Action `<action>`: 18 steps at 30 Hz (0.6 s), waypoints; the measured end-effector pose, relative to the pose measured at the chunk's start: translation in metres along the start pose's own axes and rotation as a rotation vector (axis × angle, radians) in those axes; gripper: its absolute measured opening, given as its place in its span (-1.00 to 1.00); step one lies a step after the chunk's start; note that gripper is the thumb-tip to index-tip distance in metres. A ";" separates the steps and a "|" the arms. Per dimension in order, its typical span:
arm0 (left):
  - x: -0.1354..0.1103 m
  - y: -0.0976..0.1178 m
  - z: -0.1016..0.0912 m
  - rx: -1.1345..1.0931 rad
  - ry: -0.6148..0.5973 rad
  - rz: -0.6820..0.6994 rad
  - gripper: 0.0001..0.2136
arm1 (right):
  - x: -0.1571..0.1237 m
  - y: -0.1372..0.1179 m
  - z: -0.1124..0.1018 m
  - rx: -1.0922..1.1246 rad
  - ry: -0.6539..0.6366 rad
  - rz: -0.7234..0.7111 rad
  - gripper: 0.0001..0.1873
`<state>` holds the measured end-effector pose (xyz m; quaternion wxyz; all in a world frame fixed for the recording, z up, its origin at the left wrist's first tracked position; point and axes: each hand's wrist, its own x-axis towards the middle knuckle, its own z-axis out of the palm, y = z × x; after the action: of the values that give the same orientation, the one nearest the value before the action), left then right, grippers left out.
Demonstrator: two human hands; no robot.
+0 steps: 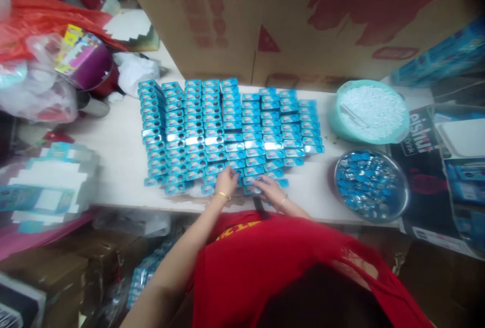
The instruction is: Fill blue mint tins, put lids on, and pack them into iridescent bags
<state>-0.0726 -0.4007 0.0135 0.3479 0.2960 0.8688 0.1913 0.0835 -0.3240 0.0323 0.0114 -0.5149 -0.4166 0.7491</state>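
Observation:
Rows of small blue boxes (195, 141), each with a round opening on its face, cover the middle of the white table. My left hand (226, 181) is closed at the front rows, fingertips together against the boxes; what they pinch, if anything, is too small to make out. To its right, my right hand (270, 190) is closed with its fingers on a small round silvery disc (257, 189), just over a front box. On the right stands a clear round bowl (405, 201) of blue and silver discs (366, 179).
A mint-green basin (337, 121) full of small white pieces (375, 108) stands behind the bowl. Large cardboard cartons (227, 25) wall off the back. Flattened blue-and-white cartons (49, 186) lie stacked at left, near a purple pot (93, 62) and plastic bags (41, 90).

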 end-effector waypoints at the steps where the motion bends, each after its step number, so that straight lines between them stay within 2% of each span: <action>1: 0.007 0.002 -0.003 0.146 -0.024 -0.002 -0.88 | -0.001 -0.001 -0.002 -0.016 -0.008 0.006 -0.66; 4: 0.026 0.012 -0.007 0.390 -0.122 -0.017 -0.84 | -0.004 -0.001 -0.005 -0.051 -0.032 0.026 -0.68; 10: 0.045 0.022 -0.009 0.508 -0.219 -0.054 -0.74 | 0.001 -0.005 -0.004 -0.031 -0.143 0.054 -0.71; 15: 0.036 0.026 -0.017 0.535 -0.201 -0.047 -0.68 | 0.003 -0.015 -0.003 -0.034 -0.280 0.062 -0.69; 18: 0.019 0.025 -0.019 0.422 -0.154 0.050 -0.72 | 0.004 -0.014 -0.008 -0.003 -0.352 0.061 -0.68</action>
<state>-0.0873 -0.3717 0.0307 0.3388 0.3972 0.8528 -0.0093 0.0816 -0.3082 0.0372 -0.0851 -0.3881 -0.3976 0.8271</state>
